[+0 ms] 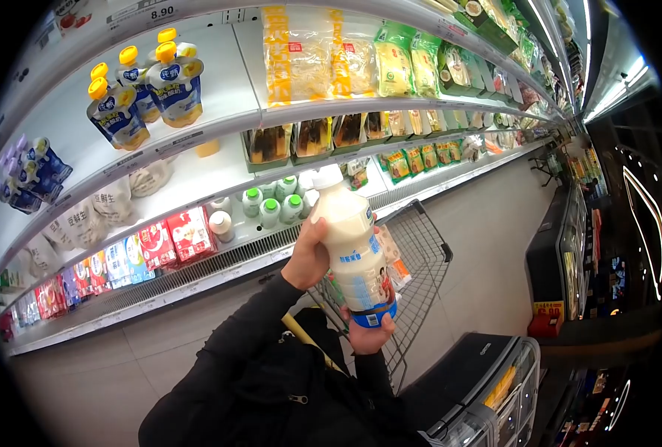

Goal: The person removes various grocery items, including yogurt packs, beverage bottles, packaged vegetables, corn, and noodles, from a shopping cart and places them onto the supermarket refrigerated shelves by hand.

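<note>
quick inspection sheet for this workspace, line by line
surface: white shelf, tiered and lit; tiled floor beside it
job's things: large bottle of pale contents, white cap on, blue band at base
clutter: shopping cart beyond the bottle holds packages, partly hidden; yellow-capped pouches and green-capped bottles on the shelves
grippers: left hand grips the bottle's side; right hand holds its base
cables: nothing seen that is clearly a cable
surroundings: store aisle, dark cabinet near the cart
</note>
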`<action>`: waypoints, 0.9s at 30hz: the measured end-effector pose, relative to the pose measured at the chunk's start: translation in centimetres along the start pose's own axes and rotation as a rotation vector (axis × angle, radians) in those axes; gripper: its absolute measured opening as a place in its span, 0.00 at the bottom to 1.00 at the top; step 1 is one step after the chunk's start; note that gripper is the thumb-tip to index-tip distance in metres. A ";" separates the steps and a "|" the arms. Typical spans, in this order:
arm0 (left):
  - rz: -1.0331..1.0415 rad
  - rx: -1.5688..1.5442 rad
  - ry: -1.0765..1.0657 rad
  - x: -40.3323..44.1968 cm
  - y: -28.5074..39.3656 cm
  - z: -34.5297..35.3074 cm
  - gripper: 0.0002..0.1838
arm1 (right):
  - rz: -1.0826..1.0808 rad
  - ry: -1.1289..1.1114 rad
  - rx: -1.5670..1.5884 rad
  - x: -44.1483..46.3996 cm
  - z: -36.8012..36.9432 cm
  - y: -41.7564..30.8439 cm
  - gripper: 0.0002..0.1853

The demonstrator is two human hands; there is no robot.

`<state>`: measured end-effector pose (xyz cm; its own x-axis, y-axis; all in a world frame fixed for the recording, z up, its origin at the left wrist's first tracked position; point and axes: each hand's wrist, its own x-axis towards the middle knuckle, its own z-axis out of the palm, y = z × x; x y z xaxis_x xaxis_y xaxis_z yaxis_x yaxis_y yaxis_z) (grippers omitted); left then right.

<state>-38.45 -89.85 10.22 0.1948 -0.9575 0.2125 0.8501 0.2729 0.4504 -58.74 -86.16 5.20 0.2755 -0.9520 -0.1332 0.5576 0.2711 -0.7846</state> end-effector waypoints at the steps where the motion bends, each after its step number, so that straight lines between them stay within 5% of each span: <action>1: 0.025 -0.038 -0.017 0.0 0.0 0.1 0.46 | 0.005 -0.017 -0.006 0.1 -0.1 -0.1 0.49; 5: -0.019 0.059 0.025 -0.1 0.2 0.1 0.57 | 0.025 -0.061 -0.016 0.2 -1.1 0.2 0.48; 14: -0.063 0.041 -0.020 -0.8 2.7 -0.9 0.52 | -0.158 -0.129 -0.073 2.0 0.4 -1.8 0.46; 19: -0.094 0.415 0.231 -3.5 6.0 -2.9 0.40 | -0.205 -0.191 -0.256 4.4 -0.1 -2.9 0.48; 27: 0.039 0.501 0.252 -9.9 9.6 -2.9 0.43 | 0.134 -0.120 0.103 11.4 2.4 1.5 0.36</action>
<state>-30.76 -78.03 9.89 0.3848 -0.9216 0.0508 0.5159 0.2604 0.8161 -52.87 -96.27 3.97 0.4404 -0.8844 -0.1545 0.5852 0.4133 -0.6976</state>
